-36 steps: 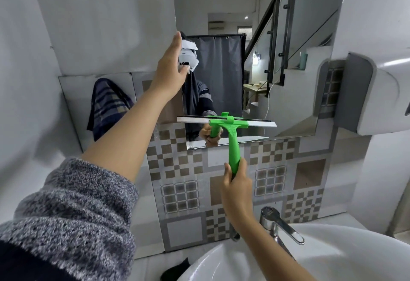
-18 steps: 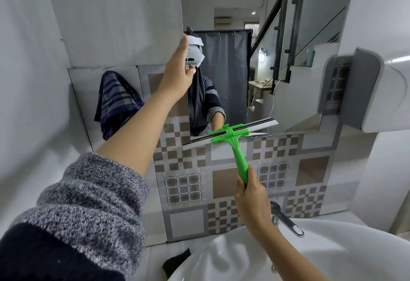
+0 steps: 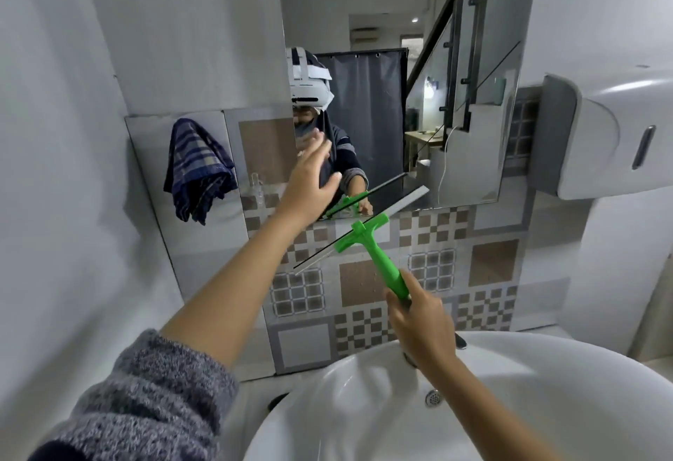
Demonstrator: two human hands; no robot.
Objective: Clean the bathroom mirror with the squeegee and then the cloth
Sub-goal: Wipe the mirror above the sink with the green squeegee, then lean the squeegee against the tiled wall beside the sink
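Note:
The mirror (image 3: 469, 155) hangs on the wall above the sink. My right hand (image 3: 418, 318) grips the lower end of the green squeegee (image 3: 378, 260), whose blade is tilted, left end down, below the mirror's bottom edge in front of the patterned tiles. My left hand (image 3: 309, 184) is open with fingers spread near the mirror's lower left corner, holding nothing. A dark blue checked cloth (image 3: 196, 169) hangs on the wall left of the mirror.
A white sink (image 3: 546, 406) lies below, its tap mostly hidden behind my right hand. A white wall dispenser (image 3: 612, 133) juts out at the right. A small clear bottle (image 3: 256, 187) stands by the tiles beside the cloth.
The squeegee has come down off the mirror's bottom edge and tilted more steeply. My left hand has dropped from the mirror's left edge and opened out lower.

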